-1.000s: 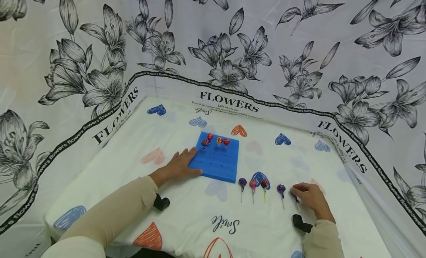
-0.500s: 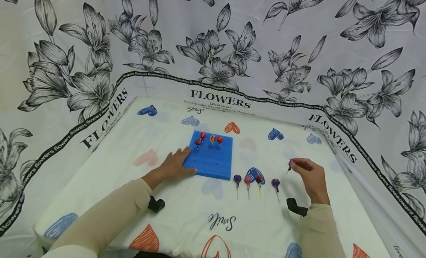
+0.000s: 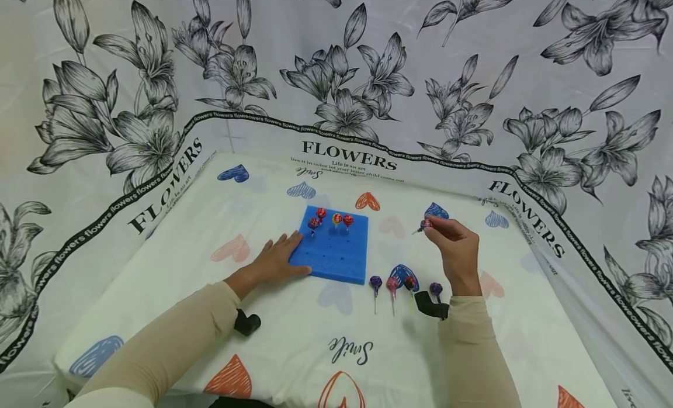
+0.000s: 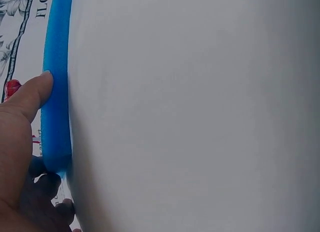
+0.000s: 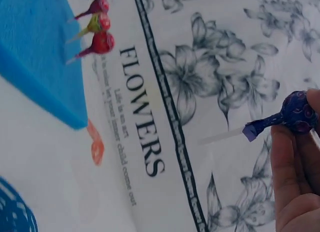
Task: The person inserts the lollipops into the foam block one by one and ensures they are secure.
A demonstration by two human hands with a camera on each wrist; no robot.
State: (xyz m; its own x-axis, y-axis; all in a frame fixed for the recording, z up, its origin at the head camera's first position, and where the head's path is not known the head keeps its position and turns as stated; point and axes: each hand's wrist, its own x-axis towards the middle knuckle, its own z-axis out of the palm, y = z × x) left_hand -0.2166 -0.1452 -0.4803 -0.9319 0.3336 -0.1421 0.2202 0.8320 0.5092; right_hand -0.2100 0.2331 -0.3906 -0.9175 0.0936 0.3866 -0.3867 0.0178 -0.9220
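My right hand (image 3: 456,250) pinches a purple-wrapped lollipop (image 5: 299,112) by its head above the cloth, right of the blue foam board (image 3: 328,262). The lollipop's pale stick points left and down in the head view. My left hand (image 3: 272,262) rests with fingers spread against the board's left edge; in the left wrist view the thumb (image 4: 37,94) touches the board's side. Several lollipops stand upright in the board's far part, among them a red one (image 3: 348,220) and a yellow-and-red one (image 3: 337,220). Rows of small holes show in the nearer part.
Several lollipops lie in a row near the board's front right: a purple one (image 3: 375,283), a pink one (image 3: 392,286), a dark red one (image 3: 410,283) and another purple one (image 3: 436,289). Black wrist cameras stick out from both sleeves. A flowered curtain (image 3: 336,63) surrounds the table.
My right hand has picked up the lollipop at the row's right end, lifted it and carried it left toward the board. The left hand stays on the board's edge.
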